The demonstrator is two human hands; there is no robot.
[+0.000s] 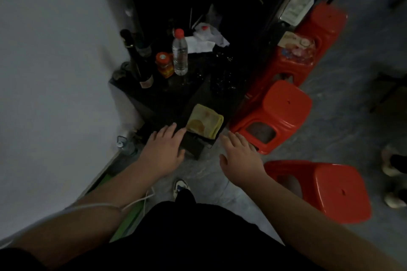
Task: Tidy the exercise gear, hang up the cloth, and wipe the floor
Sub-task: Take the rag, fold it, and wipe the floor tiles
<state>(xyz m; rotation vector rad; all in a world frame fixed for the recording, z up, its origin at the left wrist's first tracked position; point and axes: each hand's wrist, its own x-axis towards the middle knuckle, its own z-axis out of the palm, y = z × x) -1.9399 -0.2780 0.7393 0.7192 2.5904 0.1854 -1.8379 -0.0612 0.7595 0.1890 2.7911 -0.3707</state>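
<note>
We found the cloth [204, 121] folded into a thick yellow pad on the near corner of the low black bench [176, 94], part of it over the edge. Our left hand [164, 149] rested flat on that corner just beside it, fingers spread and holding nothing. Our right hand [240, 158] hovered near the cloth's other side, in front of a red stool [284, 105], fingers likewise loose and apart. We judged the cloth light, soft and floppy, likely to unfold once lifted, possibly damp given its stains. A pinch at the overhanging folded edge, gathering all layers, seemed the surest hold. The bottle [180, 53] stood well behind it.
</note>
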